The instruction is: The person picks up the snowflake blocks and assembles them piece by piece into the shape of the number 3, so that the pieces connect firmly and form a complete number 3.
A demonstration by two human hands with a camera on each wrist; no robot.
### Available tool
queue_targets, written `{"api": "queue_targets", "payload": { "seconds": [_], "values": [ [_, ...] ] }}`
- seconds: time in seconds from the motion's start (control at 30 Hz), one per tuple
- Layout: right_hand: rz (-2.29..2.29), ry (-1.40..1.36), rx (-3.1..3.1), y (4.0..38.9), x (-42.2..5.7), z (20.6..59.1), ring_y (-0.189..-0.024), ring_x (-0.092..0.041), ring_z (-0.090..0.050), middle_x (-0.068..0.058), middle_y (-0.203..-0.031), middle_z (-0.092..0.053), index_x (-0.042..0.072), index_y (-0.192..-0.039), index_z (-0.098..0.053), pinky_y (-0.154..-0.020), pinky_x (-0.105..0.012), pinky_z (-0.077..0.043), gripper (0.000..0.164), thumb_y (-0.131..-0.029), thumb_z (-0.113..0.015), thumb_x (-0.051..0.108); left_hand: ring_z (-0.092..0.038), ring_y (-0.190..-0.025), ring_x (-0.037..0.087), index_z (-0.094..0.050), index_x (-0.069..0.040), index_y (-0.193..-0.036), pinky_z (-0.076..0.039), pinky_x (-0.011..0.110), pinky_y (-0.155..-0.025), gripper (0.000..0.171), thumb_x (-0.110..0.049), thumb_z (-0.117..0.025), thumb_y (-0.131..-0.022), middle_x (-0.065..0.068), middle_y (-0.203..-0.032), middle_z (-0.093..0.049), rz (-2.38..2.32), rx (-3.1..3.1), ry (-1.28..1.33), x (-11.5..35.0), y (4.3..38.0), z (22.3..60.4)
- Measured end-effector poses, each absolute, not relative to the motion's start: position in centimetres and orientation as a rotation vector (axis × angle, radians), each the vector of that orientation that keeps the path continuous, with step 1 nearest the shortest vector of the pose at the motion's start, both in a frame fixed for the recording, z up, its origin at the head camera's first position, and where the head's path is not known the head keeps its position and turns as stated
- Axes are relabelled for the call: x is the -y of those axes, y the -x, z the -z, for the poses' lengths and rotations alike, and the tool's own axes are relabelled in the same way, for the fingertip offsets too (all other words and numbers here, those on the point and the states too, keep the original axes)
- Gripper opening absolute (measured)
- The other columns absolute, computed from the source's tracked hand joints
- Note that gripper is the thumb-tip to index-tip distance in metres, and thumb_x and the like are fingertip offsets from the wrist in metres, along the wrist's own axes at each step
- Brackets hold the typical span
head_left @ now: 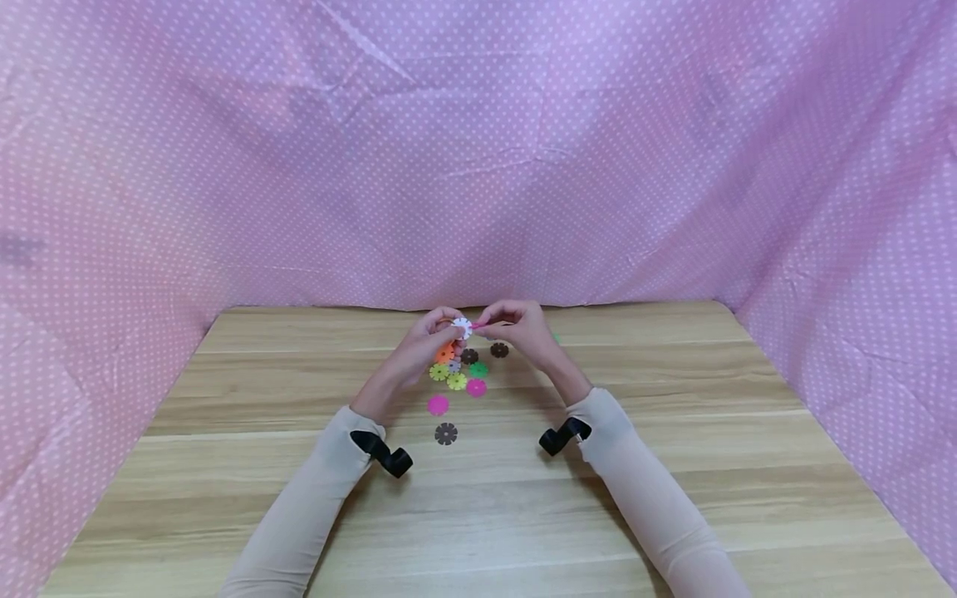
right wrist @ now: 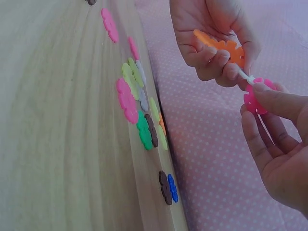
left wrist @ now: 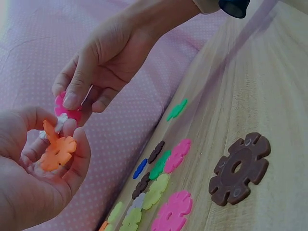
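Thumb and fingers of the person's right hand (head_left: 523, 330) pinched a pink flower-shaped disc (right wrist: 252, 102), whose edge met a white flower-shaped disc (head_left: 463, 327) between the two hands. The left hand (head_left: 424, 345) gripped that white disc and also held an orange flower-shaped disc (left wrist: 58, 154) within its curled fingers, with another orange piece (left wrist: 50, 130) jutting from it at an angle. Whether the pink and white discs were slotted together could not be told. Both hands were raised over the far part of the wood-grain table (head_left: 478, 523), near its back edge. Loose notched discs lay flat below them: a brown disc (head_left: 446, 433) nearest the person, then a bright pink disc (head_left: 438, 404), then a closer group with two yellow-green discs (head_left: 457, 381), a pale grey disc (head_left: 453, 366), a second pink one and a green disc (head_left: 478, 370). Two more brown ones lay farther back, and a blue disc (right wrist: 173, 187) sat just beside one of them. Beige sleeves (head_left: 299, 507) covered the forearms, with a black wrist camera (head_left: 399, 462) at each cuff. Pink cloth (head_left: 478, 166) with white dots hung behind the table and along its sides.
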State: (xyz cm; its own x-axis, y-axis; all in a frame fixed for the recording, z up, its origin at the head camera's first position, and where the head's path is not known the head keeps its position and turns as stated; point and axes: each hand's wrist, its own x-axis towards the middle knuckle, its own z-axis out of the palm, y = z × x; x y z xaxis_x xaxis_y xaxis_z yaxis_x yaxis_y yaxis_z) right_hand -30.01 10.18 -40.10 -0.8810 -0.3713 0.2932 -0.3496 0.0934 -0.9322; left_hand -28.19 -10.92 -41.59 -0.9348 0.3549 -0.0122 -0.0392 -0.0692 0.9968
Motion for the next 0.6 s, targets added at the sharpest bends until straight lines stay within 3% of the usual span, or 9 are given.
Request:
{"api": "queue_targets", "payload": {
  "seconds": [0.2,0.4,0.6],
  "values": [
    [1.938,0.748,-2.32,29.9,-10.2,39.9,-0.085,-0.018,-0.07,-0.019,-0.096,-0.076,-0.01,-0.098,-0.073,-0.074,-0.021,-0.059,0.013,-0.086,-0.076,-0.005,-0.062,-0.074,0.011,-0.053,-0.008,-0.12,-0.059,0.023,-0.07,0.016,-0.006,-0.053,-0.104,0.0,-0.093,-0.06,-2.086,-1.965,-0.296,10.8,28.1,41.3],
    [1.916,0.791,-2.335,29.9,-10.2,39.9,-0.087,-0.03,-0.072,-0.029,-0.102,-0.074,-0.01,-0.101,-0.073,-0.072,-0.02,-0.06,0.015,-0.087,-0.075,-0.006,-0.063,-0.074,0.011,-0.053,-0.002,-0.119,-0.061,0.026,-0.074,0.018,-0.002,-0.055,-0.101,0.002,-0.092,-0.061,-2.116,-1.982,-0.257,10.7,27.9,40.8],
    [1.929,0.858,-2.355,29.6,-10.2,39.7,-0.08,-0.021,-0.073,-0.027,-0.098,-0.075,-0.009,-0.097,-0.075,-0.068,-0.019,-0.06,0.012,-0.086,-0.077,-0.005,-0.063,-0.069,0.01,-0.052,0.0,-0.117,-0.059,0.019,-0.066,0.017,0.001,-0.055,-0.1,0.003,-0.091,-0.06,-2.144,-1.968,-0.272,10.7,27.8,40.5]
  ]
}}
